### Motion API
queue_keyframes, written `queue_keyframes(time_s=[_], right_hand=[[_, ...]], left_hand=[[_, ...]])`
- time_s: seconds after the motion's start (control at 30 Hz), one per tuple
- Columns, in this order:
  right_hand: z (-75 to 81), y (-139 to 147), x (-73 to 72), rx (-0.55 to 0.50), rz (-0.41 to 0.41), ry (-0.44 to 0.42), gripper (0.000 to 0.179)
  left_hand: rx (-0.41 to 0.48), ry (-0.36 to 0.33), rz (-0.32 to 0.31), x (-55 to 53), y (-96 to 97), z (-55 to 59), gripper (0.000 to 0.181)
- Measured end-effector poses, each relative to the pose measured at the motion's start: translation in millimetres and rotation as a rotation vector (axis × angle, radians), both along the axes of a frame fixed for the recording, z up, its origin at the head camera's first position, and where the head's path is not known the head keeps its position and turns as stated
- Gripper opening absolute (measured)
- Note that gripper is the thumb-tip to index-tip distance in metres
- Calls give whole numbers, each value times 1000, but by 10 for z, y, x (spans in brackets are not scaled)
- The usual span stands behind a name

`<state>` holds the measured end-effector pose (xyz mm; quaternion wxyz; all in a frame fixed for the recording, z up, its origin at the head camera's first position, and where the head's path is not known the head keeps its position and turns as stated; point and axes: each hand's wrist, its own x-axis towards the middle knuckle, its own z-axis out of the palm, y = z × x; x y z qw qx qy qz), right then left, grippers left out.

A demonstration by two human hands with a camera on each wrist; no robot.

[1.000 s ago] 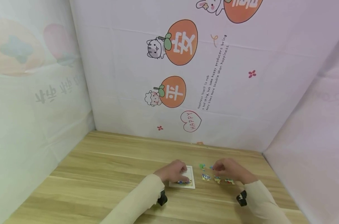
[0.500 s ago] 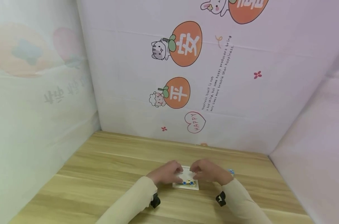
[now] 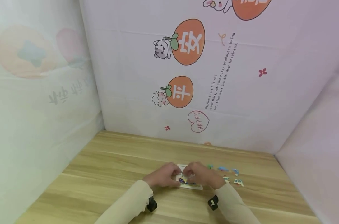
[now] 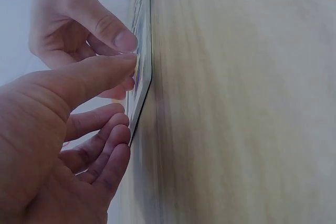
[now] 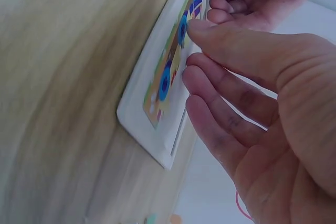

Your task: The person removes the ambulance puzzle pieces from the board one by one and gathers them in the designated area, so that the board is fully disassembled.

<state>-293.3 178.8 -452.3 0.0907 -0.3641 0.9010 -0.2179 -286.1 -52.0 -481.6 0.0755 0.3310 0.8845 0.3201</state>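
Note:
A small white-framed jigsaw puzzle tray (image 3: 197,187) lies flat on the table between both hands. Its near part shows a joined strip of picture (image 5: 166,80) with blue wheels. At the tray's left side rests my left hand (image 3: 162,176), thumb and loosely bent fingertips spread apart at the rim. Over the tray, my right hand (image 3: 201,175) pinches with thumb and forefinger; most of what it holds, seemingly a puzzle piece, is hidden by the fingers. In the left wrist view the two thumb tips nearly meet above the tray.
To the right of the tray lie several loose puzzle pieces, among them a blue piece (image 3: 223,169), another blue piece (image 3: 235,171) and a pale piece (image 3: 238,182). The wooden table (image 3: 124,152) ends at a printed cloth wall (image 3: 141,124) behind, with cloth walls at both sides.
My right hand has come left from the loose pieces to the tray and lowered its fingers over the strip. The left hand has stayed at the tray, shifting slightly to its left edge.

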Motion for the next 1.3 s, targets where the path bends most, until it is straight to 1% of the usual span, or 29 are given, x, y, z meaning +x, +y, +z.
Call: queue_keyframes(time_s=[0.2, 0.4, 0.77, 0.9, 1.0, 1.1, 1.2, 1.3], right_hand=[[37, -22, 37, -13, 7, 0, 25], [53, -56, 53, 0, -1, -14, 26], [47, -77, 66, 18, -31, -13, 27], [55, -86, 74, 17, -39, -4, 28], [80, -92, 81, -5, -29, -7, 28], [109, -95, 79, -24, -19, -16, 24], [123, -98, 71, -46, -22, -34, 14], [131, -98, 70, -90, -13, -56, 4]], left_hand=[[25, -9, 5, 17, 5, 27, 48], [61, -51, -5, 9, -1, 27, 44], [66, -81, -2, -24, 16, 1, 43], [66, -96, -1, -15, 28, 17, 43], [65, -107, -2, -8, 33, 31, 43], [61, -105, -6, -3, 36, 40, 43], [59, -105, -7, -3, 39, 35, 44], [64, -112, -9, -11, 43, 24, 42]])
